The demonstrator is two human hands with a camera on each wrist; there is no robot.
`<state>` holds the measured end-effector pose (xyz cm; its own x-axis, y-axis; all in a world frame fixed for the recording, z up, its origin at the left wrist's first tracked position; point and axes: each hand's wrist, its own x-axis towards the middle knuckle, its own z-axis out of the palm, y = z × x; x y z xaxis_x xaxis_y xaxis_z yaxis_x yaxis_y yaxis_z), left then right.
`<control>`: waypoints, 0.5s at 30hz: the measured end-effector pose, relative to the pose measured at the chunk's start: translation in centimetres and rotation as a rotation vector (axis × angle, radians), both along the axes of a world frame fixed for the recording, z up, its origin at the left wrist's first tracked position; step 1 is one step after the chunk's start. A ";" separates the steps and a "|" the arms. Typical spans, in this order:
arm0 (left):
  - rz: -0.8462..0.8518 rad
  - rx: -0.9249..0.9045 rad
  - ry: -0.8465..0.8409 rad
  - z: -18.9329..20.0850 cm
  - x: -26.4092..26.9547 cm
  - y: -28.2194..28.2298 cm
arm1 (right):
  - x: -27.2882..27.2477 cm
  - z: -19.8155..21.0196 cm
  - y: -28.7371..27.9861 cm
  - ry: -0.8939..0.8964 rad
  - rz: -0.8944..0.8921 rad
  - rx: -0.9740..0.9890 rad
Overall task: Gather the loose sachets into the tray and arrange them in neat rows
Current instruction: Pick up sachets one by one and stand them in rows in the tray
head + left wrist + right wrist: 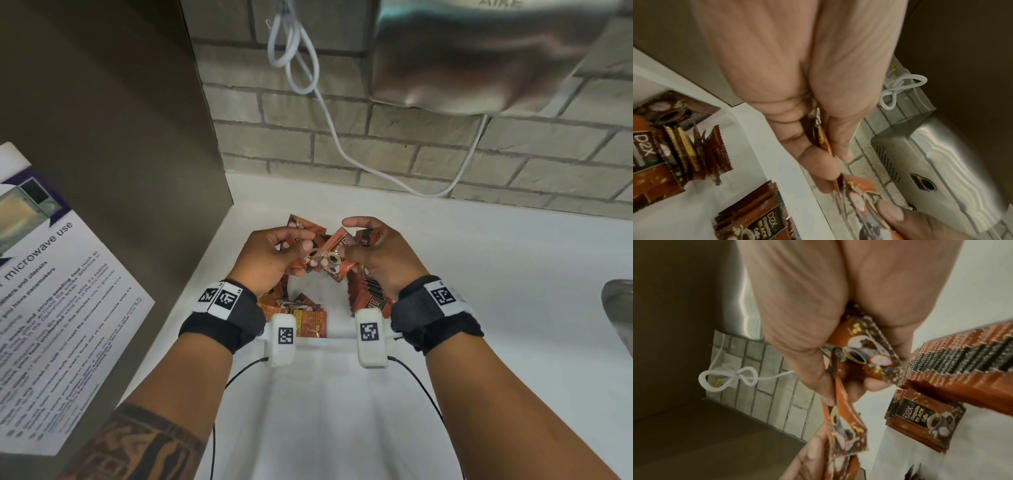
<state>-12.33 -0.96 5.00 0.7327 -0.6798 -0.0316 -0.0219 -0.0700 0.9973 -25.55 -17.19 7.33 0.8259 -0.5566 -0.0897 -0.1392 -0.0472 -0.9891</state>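
Both hands hover over a white tray on the white counter. My left hand grips a bunch of orange-brown coffee sachets between thumb and curled fingers; the same bunch shows edge-on in the left wrist view. My right hand pinches more sachets, fanned out beside the left bunch, and they show in its palm in the right wrist view. A row of upright sachets stands along the tray's right side. Loose sachets lie at the tray's near left.
A tall brown-grey panel with a microwave-use notice stands to the left. A brick wall with a looped white cable lies behind. A steel hand dryer hangs at upper right. A metal sink edge shows at far right.
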 end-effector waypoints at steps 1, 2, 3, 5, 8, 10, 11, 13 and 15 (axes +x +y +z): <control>-0.007 -0.005 0.000 0.0 0.0 -0.1 | 0.1 0.0 0.1 -0.012 0.004 0.011; -0.012 -0.008 0.002 0.0 -0.1 -0.3 | 0.2 0.1 0.3 -0.033 0.004 0.033; -0.015 -0.013 0.002 -0.1 -0.2 -0.5 | 0.5 0.0 0.6 -0.053 -0.008 0.062; -0.008 -0.021 0.010 -0.2 -0.6 -0.9 | 0.8 -0.3 1.2 -0.093 -0.030 0.127; 0.041 -0.044 0.021 -0.4 -1.1 -1.3 | 1.2 -0.6 1.9 -0.100 -0.019 0.111; 0.063 -0.062 0.027 -0.4 -1.1 -1.1 | 1.1 -0.6 1.9 -0.117 -0.022 0.092; 0.066 -0.062 0.021 -0.5 -1.0 -1.0 | 1.0 -0.6 1.7 -0.129 -0.044 0.109; 0.057 -0.053 0.006 -0.5 -0.7 -0.5 | 0.8 -0.7 1.2 -0.146 -0.098 0.170; 0.033 -0.042 -0.010 -0.3 -0.6 -0.1 | 0.7 -0.6 0.8 -0.139 -0.137 0.159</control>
